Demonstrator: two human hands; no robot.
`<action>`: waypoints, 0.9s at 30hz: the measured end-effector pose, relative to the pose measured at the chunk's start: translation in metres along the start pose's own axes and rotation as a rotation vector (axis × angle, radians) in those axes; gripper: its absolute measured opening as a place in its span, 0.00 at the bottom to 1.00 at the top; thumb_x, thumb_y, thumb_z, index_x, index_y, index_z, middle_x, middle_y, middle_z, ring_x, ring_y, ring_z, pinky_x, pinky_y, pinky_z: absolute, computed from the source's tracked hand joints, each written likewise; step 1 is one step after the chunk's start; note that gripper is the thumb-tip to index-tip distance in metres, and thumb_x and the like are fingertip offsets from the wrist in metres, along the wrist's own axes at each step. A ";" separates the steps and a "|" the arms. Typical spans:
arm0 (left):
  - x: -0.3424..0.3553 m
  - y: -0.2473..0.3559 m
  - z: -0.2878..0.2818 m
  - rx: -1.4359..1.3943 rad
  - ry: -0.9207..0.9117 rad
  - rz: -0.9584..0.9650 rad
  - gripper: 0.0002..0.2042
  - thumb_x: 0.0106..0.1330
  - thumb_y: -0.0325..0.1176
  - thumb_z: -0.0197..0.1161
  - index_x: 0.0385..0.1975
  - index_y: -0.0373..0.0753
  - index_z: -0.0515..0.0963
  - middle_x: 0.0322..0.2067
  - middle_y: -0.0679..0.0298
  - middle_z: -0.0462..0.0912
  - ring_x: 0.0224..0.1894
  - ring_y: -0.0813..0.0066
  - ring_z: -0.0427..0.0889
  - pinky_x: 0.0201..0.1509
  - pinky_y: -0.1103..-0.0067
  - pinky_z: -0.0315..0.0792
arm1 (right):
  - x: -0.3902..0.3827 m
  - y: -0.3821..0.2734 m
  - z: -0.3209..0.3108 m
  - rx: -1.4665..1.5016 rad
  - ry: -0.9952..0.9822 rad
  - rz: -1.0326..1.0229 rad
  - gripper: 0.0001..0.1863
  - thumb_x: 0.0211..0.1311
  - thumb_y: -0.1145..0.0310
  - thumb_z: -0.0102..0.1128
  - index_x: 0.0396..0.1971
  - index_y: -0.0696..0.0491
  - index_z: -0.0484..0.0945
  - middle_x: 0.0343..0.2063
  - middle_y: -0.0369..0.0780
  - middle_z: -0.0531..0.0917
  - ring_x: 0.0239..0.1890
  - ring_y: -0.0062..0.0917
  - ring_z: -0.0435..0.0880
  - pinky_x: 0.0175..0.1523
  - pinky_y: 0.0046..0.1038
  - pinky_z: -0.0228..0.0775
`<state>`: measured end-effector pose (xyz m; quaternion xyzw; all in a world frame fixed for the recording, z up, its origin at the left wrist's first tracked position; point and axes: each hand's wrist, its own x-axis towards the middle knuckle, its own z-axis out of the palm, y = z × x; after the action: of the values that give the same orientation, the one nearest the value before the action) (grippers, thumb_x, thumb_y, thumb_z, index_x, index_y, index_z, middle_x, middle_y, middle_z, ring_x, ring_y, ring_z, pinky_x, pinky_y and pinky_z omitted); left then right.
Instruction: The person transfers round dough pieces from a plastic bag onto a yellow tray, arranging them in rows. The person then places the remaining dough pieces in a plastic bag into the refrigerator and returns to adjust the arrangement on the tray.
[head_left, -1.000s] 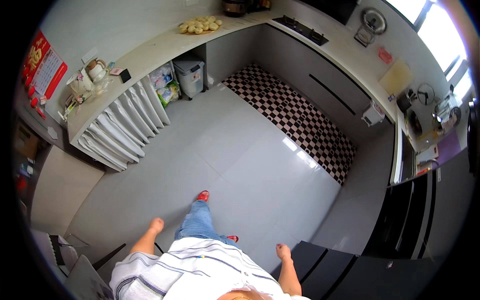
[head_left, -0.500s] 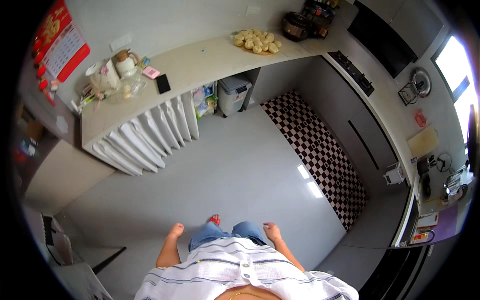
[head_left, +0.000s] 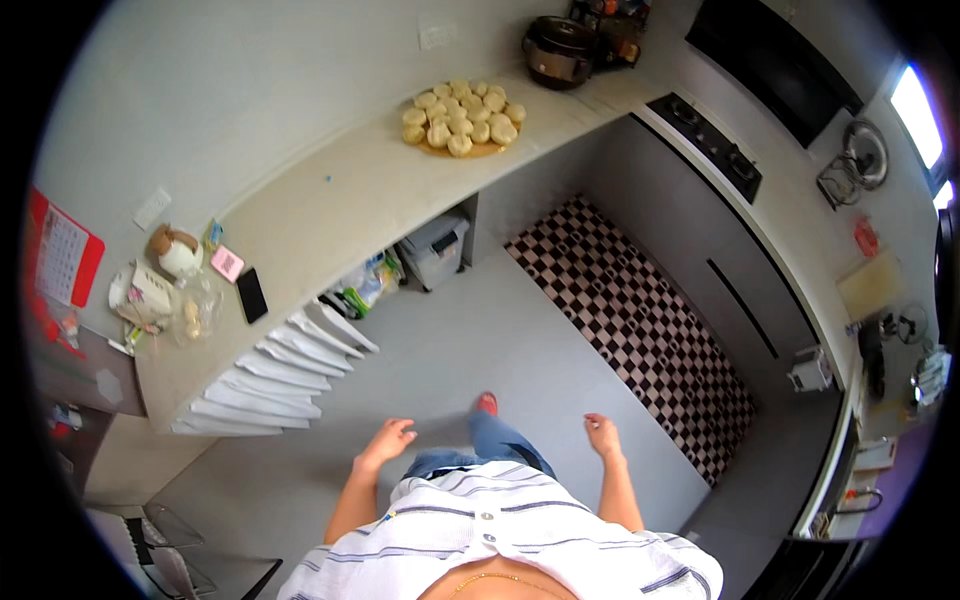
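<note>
A: What had changed in that last half second?

B: The bench (head_left: 300, 195) showed from a new angle, and the buns (head_left: 462, 118) on it looked larger and sat farther left, so the person (head_left: 430, 535) had probably turned and come nearer. The hands were slightly wider apart, and the fingers of the left hand (head_left: 388, 442) had spread.

A: How was the grip, then?

B: Nothing showed in the left hand. The right hand (head_left: 602, 436) had its fingers loosely bent, also with nothing visible in it. Neither touched anything; I judged it walking, with both hands free.

A: What lay nearest them?

B: Past the person's own jeans (head_left: 500, 440), the mat (head_left: 630, 330), chequered, on the right hand's side, and on the left the white curtain (head_left: 270, 385), hanging beneath the bench. Both were apart from the hands.

A: And the room?

B: Grey floor (head_left: 420, 345) ran between them. The bench followed the wall and turned at the corner toward the hob (head_left: 705, 145). Below it, past the curtain, stood a lidded bin (head_left: 435, 250). On top, near the corner, was a cooker (head_left: 560, 52); left of that, the buns covered a round board (head_left: 480, 152). Toward the other end were a jug (head_left: 180, 255), a black phone (head_left: 252, 295) and a pink card (head_left: 227, 264).
</note>
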<state>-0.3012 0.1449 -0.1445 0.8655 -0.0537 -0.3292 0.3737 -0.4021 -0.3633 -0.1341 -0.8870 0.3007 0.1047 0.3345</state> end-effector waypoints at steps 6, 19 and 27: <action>0.062 0.081 -0.075 -0.138 0.247 -0.037 0.19 0.66 0.36 0.64 0.54 0.37 0.76 0.53 0.50 0.74 0.45 0.63 0.81 0.51 0.72 0.75 | 0.187 -0.175 -0.077 -0.040 -0.032 -0.320 0.17 0.65 0.67 0.55 0.51 0.54 0.79 0.53 0.48 0.79 0.54 0.42 0.79 0.57 0.37 0.72; 0.405 0.196 -0.233 -0.385 0.856 0.233 0.20 0.66 0.25 0.62 0.59 0.38 0.72 0.57 0.56 0.71 0.53 0.64 0.78 0.54 0.72 0.76 | 0.421 -0.426 -0.070 0.087 -0.258 -0.726 0.18 0.66 0.70 0.57 0.55 0.53 0.77 0.63 0.45 0.69 0.54 0.31 0.79 0.55 0.32 0.74; 0.545 0.381 -0.366 -0.127 0.760 0.332 0.16 0.66 0.27 0.62 0.53 0.37 0.76 0.55 0.53 0.76 0.57 0.55 0.75 0.56 0.67 0.73 | 0.608 -0.483 -0.156 0.490 -0.092 -0.322 0.14 0.69 0.70 0.55 0.50 0.57 0.80 0.40 0.36 0.84 0.40 0.18 0.82 0.45 0.21 0.73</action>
<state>0.4045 -0.0884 0.0117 0.8803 -0.0303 0.0755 0.4674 0.3722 -0.4603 0.0047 -0.8104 0.1568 0.0148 0.5643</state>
